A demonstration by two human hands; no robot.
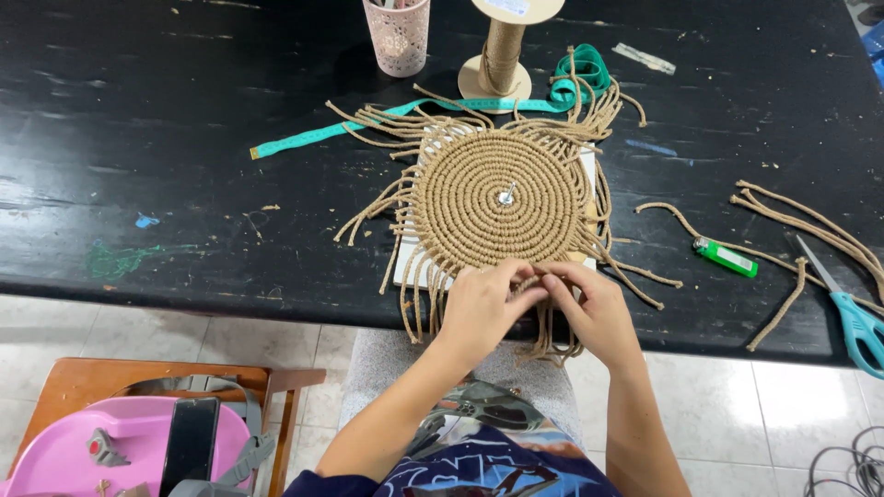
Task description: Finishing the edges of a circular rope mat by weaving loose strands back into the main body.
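In the head view, a round coiled mat of tan cord (502, 195) lies in the middle of the frame on a white board (405, 262), which sits on the black bench (138, 138); a metal pin (506, 194) holds its centre. The spiral looks well built out, with many tight rings already closed, so the woven part seems largely done, while loose cord ends (387, 198) fan out all around the rim, untrimmed and unknotted, which suggests the edge is unfinished. Both hands meet at the lower edge of the mat, just below frame centre: the left hand (481, 308) has its fingers curled in and pinching cord strands at the rim, and the right hand (594, 308) likewise closes its fingers on strands there, the two touching or nearly so. Above the mat stand a spool of the same cord (502, 55) and a pink cup (398, 35), with a teal measuring tape (368, 121) running to the left. At the right lie a green lighter (726, 257), cut cord pieces (801, 221) and teal-handled scissors (852, 313).
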